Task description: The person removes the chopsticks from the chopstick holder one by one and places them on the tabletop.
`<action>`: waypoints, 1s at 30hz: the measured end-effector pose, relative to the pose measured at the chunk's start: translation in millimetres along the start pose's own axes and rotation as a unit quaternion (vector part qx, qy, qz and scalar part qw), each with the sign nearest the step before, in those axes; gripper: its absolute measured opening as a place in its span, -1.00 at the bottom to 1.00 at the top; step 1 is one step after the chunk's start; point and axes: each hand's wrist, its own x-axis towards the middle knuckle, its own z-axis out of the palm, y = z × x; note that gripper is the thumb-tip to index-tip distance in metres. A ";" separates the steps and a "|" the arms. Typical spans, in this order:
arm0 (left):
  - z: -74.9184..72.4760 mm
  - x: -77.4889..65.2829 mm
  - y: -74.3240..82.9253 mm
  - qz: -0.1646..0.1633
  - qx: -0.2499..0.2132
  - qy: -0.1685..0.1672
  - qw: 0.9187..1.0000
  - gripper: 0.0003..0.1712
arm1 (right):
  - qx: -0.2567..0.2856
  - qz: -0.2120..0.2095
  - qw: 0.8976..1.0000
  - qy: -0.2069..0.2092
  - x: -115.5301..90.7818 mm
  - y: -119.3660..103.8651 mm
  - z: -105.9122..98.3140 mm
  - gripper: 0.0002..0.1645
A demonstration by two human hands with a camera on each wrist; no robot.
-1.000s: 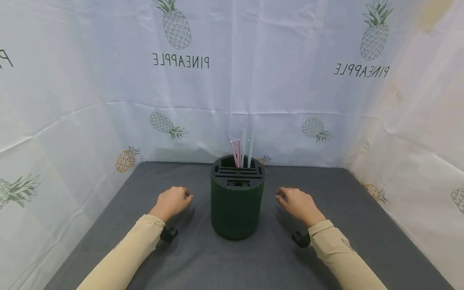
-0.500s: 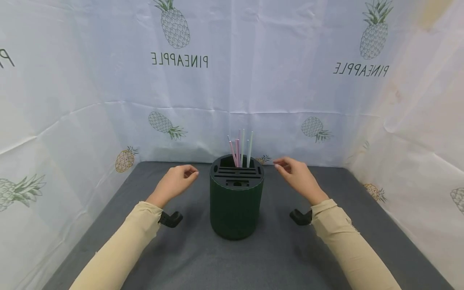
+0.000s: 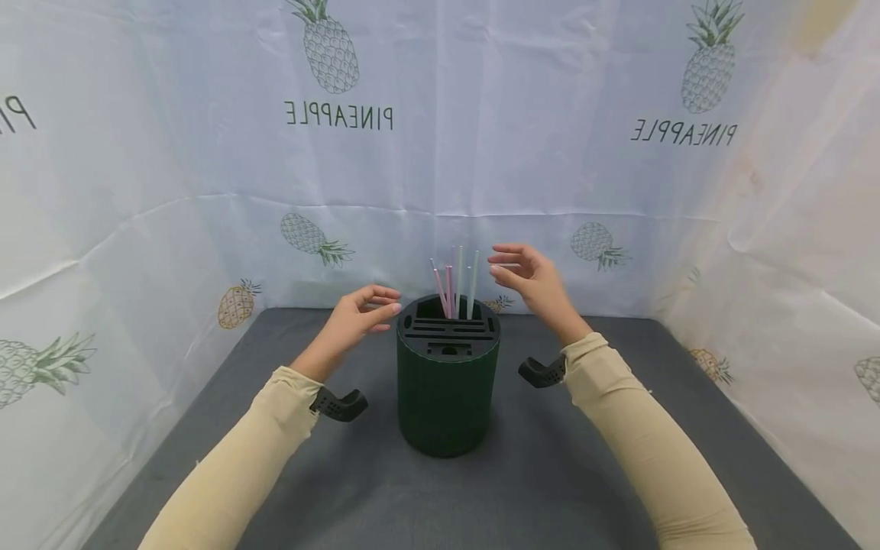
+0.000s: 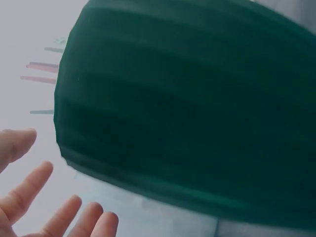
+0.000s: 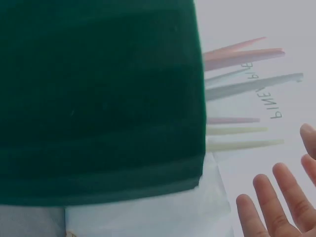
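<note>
A round dark green knife block (image 3: 447,405) with a slotted black top (image 3: 450,327) stands upright on the table. Several thin pink and pale green straws (image 3: 460,283) rise from the opening at the back of its top. My left hand (image 3: 349,325) hovers just left of the block's upper rim, fingers loosely bent and holding nothing. To the right of the straws and higher up, my right hand (image 3: 538,286) is raised, its fingers spread toward them without contact. In the right wrist view, the straws (image 5: 247,89) point toward my relaxed fingers (image 5: 261,192).
A dark grey cloth (image 3: 440,508) covers the table. White curtain (image 3: 495,176) printed with pineapples hangs behind and along both sides. A black wrist mount (image 3: 340,403) sits under the left wrist and another black mount (image 3: 541,373) under the right.
Both hands have risen from low beside the block and moved inward toward its top. The right hand has come up level with the straws. Block and straws have stayed put.
</note>
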 end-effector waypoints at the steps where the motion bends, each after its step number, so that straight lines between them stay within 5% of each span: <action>1: 1.2 0.1 -0.5 -0.005 -0.012 0.000 1.000 -0.55 | 0.011 -0.001 1.000 -0.006 2.0 -0.3 1.6 -0.44; 10: 10.2 0.4 -4.9 -0.041 -0.084 -0.015 0.995 -0.54 | 0.070 0.020 0.997 -0.023 10.4 1.3 10.1 -0.39; 20: 13.5 -1.6 -5.9 -0.048 -0.080 -0.014 0.996 -0.51 | 0.123 0.063 0.989 -0.047 14.0 4.3 12.8 -0.34; 30: 13.7 -1.0 -7.7 -0.048 -0.080 -0.015 0.996 -0.51 | 0.109 0.108 0.986 -0.057 15.1 9.7 15.5 -0.41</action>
